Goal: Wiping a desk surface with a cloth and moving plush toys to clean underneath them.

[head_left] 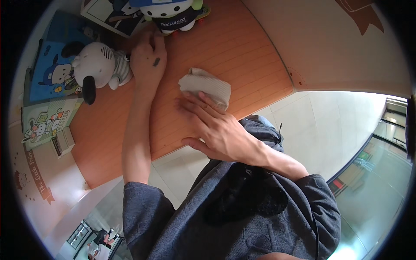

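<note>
A folded beige cloth (pixel 207 86) lies on the wood-grain tabletop. My right hand (pixel 216 132) is palm down, its fingers stretched out and a little blurred, with fingertips at the cloth's near edge. Farther up, my left hand (pixel 148 60) is between a white dog figure with dark ears and a striped top (pixel 97 67) and a white figure in a black top (pixel 175 15). The left fingers are bent and closed, their tips hidden in shadow; whatever they hold, if anything, does not show.
A picture box (pixel 115 17) stands behind the left hand. Along the left are a blue cartoon-printed folder (pixel 52 69) and a pale green illustrated card (pixel 52 117). A pale panel (pixel 329 47) borders the wooden tabletop (pixel 255 65) on the right. Light floor tiles (pixel 312 117) show beyond.
</note>
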Demonstrator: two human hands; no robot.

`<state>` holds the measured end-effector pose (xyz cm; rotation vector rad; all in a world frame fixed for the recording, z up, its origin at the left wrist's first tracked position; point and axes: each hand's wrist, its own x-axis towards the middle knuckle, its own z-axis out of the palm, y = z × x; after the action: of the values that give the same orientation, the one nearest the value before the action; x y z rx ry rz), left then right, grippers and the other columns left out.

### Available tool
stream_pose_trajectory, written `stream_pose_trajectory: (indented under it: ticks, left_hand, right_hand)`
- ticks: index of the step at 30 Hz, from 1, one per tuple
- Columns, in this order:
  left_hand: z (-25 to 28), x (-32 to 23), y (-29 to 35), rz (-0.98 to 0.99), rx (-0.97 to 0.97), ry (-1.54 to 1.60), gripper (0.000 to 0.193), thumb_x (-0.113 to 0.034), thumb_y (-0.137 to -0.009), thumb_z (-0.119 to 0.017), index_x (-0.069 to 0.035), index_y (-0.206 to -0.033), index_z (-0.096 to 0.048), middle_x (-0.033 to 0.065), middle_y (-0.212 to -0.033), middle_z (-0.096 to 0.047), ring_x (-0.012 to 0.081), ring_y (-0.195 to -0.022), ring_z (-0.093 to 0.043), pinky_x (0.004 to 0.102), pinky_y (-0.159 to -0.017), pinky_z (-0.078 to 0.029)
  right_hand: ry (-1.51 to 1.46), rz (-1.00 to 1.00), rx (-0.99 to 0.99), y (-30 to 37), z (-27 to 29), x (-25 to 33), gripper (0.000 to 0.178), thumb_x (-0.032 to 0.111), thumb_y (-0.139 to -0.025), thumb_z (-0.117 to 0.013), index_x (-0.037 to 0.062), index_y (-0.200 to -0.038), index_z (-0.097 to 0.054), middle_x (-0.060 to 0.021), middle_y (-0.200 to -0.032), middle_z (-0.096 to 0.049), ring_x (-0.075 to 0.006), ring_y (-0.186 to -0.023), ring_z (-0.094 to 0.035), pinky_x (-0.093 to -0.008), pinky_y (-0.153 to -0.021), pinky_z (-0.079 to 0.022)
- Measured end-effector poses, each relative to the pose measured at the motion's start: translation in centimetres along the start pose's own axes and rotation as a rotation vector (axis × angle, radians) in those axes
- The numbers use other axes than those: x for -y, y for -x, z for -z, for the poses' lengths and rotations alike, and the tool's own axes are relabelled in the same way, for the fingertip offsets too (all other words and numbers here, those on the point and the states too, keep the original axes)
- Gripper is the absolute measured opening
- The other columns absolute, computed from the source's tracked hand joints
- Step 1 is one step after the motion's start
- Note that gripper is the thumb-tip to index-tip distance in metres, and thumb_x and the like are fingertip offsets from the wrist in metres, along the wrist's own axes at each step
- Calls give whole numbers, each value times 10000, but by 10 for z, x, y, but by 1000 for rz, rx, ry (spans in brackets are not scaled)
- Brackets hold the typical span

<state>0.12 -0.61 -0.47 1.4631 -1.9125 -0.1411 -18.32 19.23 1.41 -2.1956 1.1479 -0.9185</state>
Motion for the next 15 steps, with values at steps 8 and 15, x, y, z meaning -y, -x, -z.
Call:
stream_pose_trajectory:
  ticks: [8,15]
  left_hand:
    - [0,3,2,24,-6,5,335,-313,-1100,-577,-15,-1104,-730,192,-856,-767,437,-737,-698,497,-698,-547]
    - [8,-6,3,114,82,-7,298,-252,-1088,-576,-10,-1134,-742,213,-911,-774,421,-759,-674,483,-732,-533]
  right_hand:
    - [256,1,18,-5,11,-9,714,357,-1055,-696,-45,-1607,-489,-219,-1683,-510,-362,-1627,-416,-510,-1365,-302]
    - [459,-143,-182,1,53,-49,604,315,-1083,-647,-64,-1547,-563,-223,-1630,-576,-377,-1555,-516,-482,-1253,-430]
